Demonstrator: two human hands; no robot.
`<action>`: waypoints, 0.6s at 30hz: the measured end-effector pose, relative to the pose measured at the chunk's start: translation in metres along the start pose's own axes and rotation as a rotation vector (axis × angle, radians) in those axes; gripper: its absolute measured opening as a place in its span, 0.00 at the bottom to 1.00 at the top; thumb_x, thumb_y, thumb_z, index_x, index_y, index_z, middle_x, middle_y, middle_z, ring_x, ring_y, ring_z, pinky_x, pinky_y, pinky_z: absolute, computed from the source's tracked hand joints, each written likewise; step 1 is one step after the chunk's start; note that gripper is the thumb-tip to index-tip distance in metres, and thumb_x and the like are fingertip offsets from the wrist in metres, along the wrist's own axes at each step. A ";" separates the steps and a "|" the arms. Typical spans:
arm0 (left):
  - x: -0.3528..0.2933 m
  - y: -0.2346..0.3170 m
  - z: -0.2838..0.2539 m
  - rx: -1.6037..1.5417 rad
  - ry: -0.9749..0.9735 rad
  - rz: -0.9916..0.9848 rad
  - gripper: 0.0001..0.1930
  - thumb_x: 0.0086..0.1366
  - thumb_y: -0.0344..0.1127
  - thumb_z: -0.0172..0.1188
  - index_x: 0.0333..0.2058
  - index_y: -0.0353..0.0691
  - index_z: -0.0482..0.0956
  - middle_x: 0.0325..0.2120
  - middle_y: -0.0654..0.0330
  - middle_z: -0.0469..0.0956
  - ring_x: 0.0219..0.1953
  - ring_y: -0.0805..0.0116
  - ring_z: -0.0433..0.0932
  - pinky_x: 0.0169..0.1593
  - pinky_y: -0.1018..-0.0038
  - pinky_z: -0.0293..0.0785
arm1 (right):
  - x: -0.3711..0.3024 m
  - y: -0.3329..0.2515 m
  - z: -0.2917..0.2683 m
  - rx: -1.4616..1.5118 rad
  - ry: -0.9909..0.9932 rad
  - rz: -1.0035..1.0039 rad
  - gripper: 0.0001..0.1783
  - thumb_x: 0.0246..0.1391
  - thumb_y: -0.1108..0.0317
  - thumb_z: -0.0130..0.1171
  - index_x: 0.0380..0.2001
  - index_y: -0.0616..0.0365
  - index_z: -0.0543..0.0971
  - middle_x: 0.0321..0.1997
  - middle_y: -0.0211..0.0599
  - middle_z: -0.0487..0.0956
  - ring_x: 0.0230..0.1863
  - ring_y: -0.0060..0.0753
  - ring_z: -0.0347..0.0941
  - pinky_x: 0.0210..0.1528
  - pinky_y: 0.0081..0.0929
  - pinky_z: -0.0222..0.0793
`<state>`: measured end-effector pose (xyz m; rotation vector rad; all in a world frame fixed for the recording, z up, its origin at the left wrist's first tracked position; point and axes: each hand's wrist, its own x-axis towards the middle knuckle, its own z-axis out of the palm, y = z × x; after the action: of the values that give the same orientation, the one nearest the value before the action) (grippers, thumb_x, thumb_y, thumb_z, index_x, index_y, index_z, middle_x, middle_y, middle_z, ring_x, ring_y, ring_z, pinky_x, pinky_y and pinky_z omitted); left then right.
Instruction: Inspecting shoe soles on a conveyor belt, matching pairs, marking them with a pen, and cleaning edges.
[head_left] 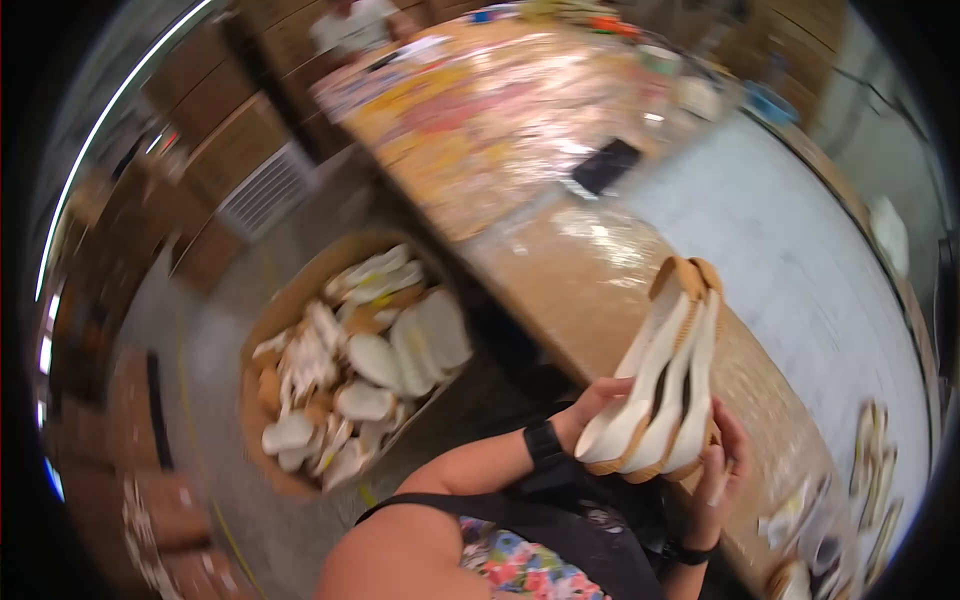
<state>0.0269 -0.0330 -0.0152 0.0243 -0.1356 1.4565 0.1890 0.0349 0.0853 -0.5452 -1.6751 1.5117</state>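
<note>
Between my two hands is a stack of about three curved shoe soles, cream-white along the sides with tan tops and tan edges. They stand on end, tilted, above the near part of the table. My left hand grips the lower left side of the stack, with the fingers partly hidden behind it. On the lower right, my right hand wraps its fingers round the same stack. A large cardboard box to the left holds many loose white and tan soles.
The table is covered with clear film; a black phone lies on it. A pale grey sheet covers the right side. More soles lie at the right. Stacked cartons stand left, and another person is at the far side.
</note>
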 end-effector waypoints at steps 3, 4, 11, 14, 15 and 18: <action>-0.044 0.025 0.030 0.043 0.021 0.207 0.23 0.57 0.42 0.54 0.47 0.34 0.67 0.41 0.49 0.73 0.41 0.58 0.75 0.48 0.64 0.70 | 0.011 0.013 -0.004 -0.128 -0.051 0.078 0.19 0.55 0.66 0.48 0.47 0.67 0.68 0.46 0.49 0.71 0.46 0.35 0.69 0.49 0.29 0.64; -0.058 0.034 0.034 0.092 0.100 0.331 0.23 0.56 0.42 0.54 0.47 0.35 0.67 0.41 0.49 0.74 0.41 0.58 0.75 0.48 0.65 0.70 | 0.017 0.017 -0.007 -0.119 -0.109 0.077 0.19 0.55 0.66 0.48 0.47 0.67 0.68 0.46 0.49 0.71 0.46 0.35 0.69 0.49 0.29 0.64; -0.175 0.085 0.000 0.237 0.679 1.221 0.19 0.58 0.43 0.53 0.45 0.38 0.68 0.40 0.57 0.73 0.43 0.62 0.72 0.50 0.68 0.67 | 0.043 0.036 -0.030 -0.109 -0.070 0.204 0.18 0.57 0.65 0.46 0.48 0.65 0.67 0.46 0.45 0.72 0.45 0.29 0.69 0.49 0.23 0.65; -0.255 0.092 -0.051 0.146 0.789 1.475 0.17 0.57 0.39 0.53 0.45 0.39 0.67 0.41 0.58 0.73 0.43 0.61 0.72 0.49 0.64 0.68 | 0.050 0.031 -0.040 -0.152 -0.042 0.183 0.19 0.58 0.65 0.45 0.49 0.65 0.67 0.47 0.44 0.72 0.46 0.28 0.68 0.49 0.23 0.64; -0.280 0.096 -0.073 0.142 0.891 1.582 0.17 0.57 0.40 0.53 0.44 0.39 0.68 0.41 0.58 0.73 0.44 0.61 0.72 0.49 0.63 0.68 | 0.050 0.029 -0.044 -0.161 -0.034 0.181 0.19 0.58 0.65 0.45 0.49 0.65 0.67 0.47 0.44 0.72 0.46 0.28 0.68 0.49 0.23 0.64; -0.345 0.068 -0.088 0.002 1.092 1.778 0.21 0.59 0.48 0.49 0.46 0.41 0.68 0.43 0.56 0.72 0.45 0.58 0.71 0.50 0.60 0.65 | 0.056 0.038 -0.051 -0.152 -0.036 0.206 0.19 0.58 0.65 0.45 0.49 0.65 0.67 0.46 0.43 0.72 0.46 0.28 0.68 0.49 0.23 0.63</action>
<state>-0.0704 -0.3577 -0.1440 -1.1322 0.9908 2.9551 0.1885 0.1168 0.0619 -0.7966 -1.8172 1.5529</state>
